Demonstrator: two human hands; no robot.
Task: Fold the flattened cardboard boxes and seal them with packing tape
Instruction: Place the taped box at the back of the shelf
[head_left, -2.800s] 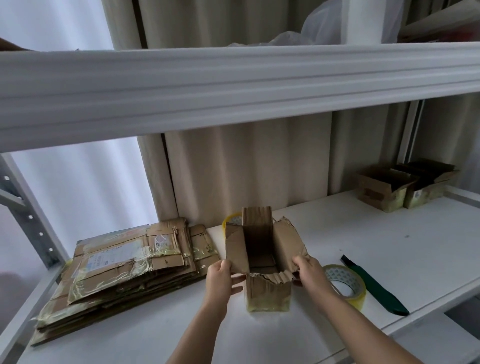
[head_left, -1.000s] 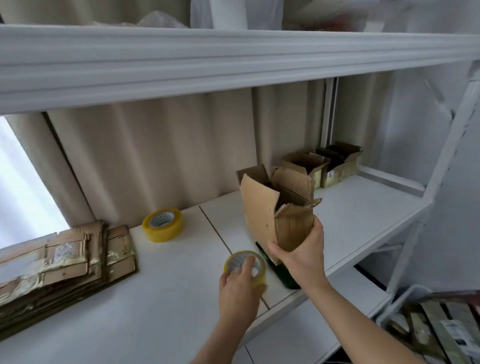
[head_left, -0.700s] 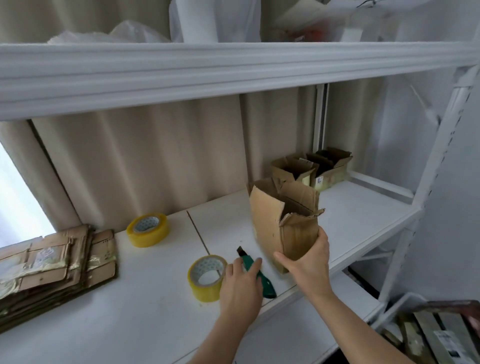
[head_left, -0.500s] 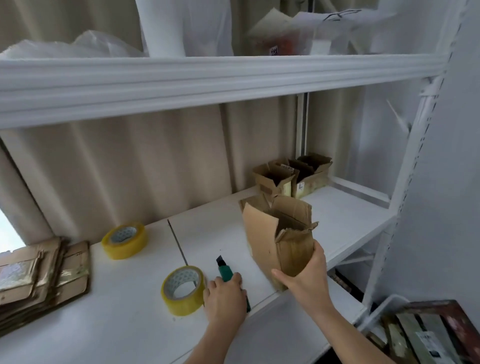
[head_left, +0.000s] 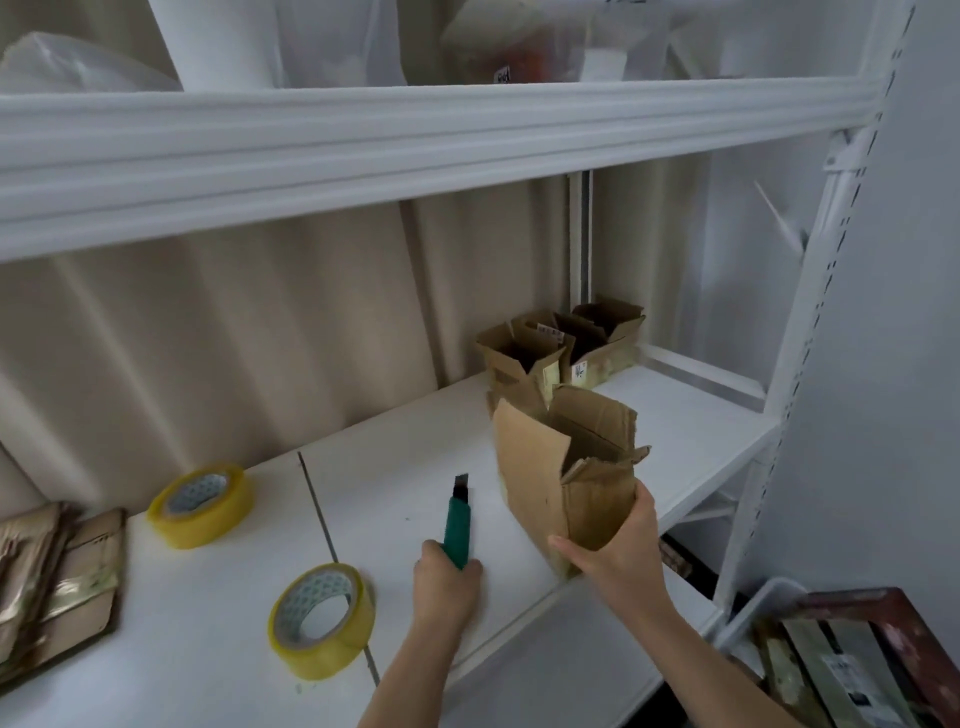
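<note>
The white shelf board carries everything, and its front edge runs just under both wrists. The largest piece in play is the opened cardboard box, standing tilted with its lower corner near that front edge. The right hand wraps around its lower end, thumb on the near face and fingers behind, top flaps loose and ragged. The grip is low and one-handed, so the box can likely pivot and slide off the edge, or its soft walls can buckle under a squeeze.

Beyond the right hand, at the back of the shelf, stand two finished small boxes, well clear. Far to the left of the left hand lies the stack of flattened cardboard, waiting.

Just left of the left hand sits a roll of yellow packing tape, leaning on its rim at a seam in the board; a second roll lies farther back and left. The near roll could be knocked and roll away if the left forearm swings.

The left hand is curled around the handle of the green utility knife, blade end pointing away toward the wall. I cannot tell whether the blade is extended. If it is, bringing it toward the box held close beside it risks nicking the cardboard or the right thumb.
</note>
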